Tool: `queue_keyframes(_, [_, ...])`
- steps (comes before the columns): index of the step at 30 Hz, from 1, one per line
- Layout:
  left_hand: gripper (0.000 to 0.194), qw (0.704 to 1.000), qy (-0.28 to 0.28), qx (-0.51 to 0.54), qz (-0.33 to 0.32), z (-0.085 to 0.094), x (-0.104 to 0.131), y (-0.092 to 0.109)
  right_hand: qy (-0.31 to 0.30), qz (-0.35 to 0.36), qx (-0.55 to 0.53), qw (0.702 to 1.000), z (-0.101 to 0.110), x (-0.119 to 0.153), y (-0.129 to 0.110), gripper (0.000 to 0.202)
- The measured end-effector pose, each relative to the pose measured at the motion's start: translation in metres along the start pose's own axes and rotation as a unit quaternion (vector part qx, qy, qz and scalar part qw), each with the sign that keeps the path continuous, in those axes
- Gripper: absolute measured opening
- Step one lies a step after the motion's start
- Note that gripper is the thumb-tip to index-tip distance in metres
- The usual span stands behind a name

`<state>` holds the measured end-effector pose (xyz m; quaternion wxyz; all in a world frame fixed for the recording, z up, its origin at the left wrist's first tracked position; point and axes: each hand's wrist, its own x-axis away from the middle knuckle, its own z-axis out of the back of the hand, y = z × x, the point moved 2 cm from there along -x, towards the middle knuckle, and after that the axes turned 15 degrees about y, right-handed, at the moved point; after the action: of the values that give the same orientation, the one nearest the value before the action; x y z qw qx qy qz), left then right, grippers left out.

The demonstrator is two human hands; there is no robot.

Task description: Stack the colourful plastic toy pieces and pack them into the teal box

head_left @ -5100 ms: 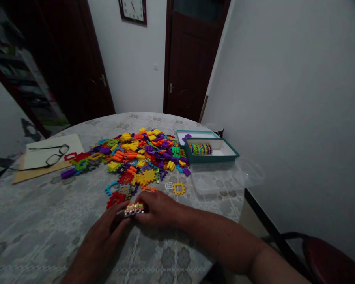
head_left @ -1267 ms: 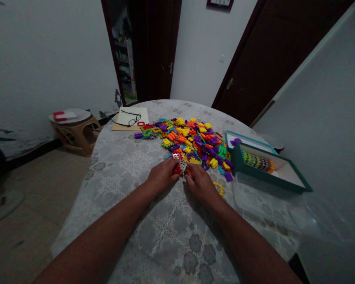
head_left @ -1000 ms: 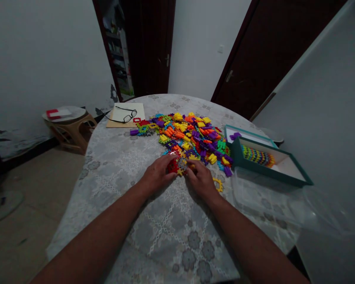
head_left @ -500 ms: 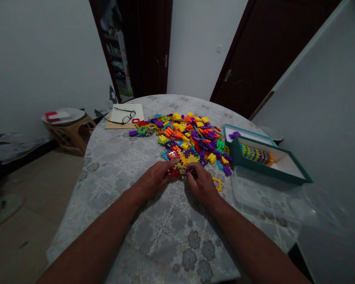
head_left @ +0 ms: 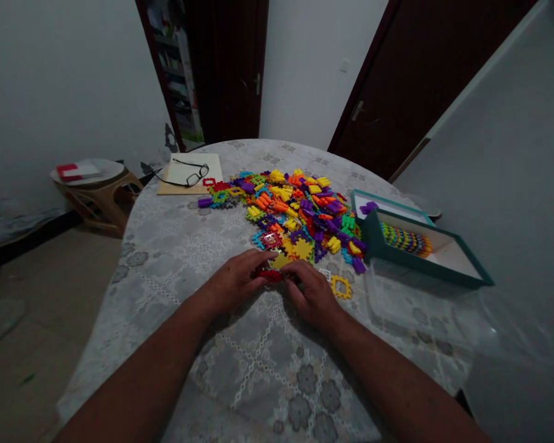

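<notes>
My left hand (head_left: 234, 282) is closed on the left side of a small red piece (head_left: 271, 275) at the near edge of a colorful heap of plastic pieces (head_left: 300, 209). At the red piece's right end, the fingers of my right hand (head_left: 311, 290) are pinched together; what they grip is hidden. Just beyond my fingertips lie yellow gear-edged pieces (head_left: 301, 248). A yellow square frame (head_left: 341, 287) rests on the cloth to the right of my right hand, with a white piece (head_left: 325, 274) beside it.
A green box (head_left: 425, 249) with a colorful beaded-looking roll stands right of the heap, its lid (head_left: 392, 208) behind. Nearer is a clear plastic container (head_left: 406, 298). Black glasses (head_left: 192, 179) lie on paper at the back left. A stool (head_left: 96, 191) stands beyond the table.
My hands have drawn slightly closer together around the red piece. A white piece now shows beside the yellow frame. The view has shifted slightly.
</notes>
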<state>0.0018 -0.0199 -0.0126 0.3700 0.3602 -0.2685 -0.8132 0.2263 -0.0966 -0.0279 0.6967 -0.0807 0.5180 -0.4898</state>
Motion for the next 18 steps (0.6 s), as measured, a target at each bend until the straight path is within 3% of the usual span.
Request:
queue_keyframes(14, [0.061,1.0,-0.007,0.019,0.009,0.0005,0.0016,0.0037,-0.026,-0.011,0.031,0.999,-0.0084,-0.002,-0.0031,0.016])
queue_keyframes(18, [0.039,1.0,0.011,0.007,0.007,0.0073,0.0001,0.0005,-0.011,-0.036,0.029,0.999,-0.0061,-0.0014,-0.0021,0.016])
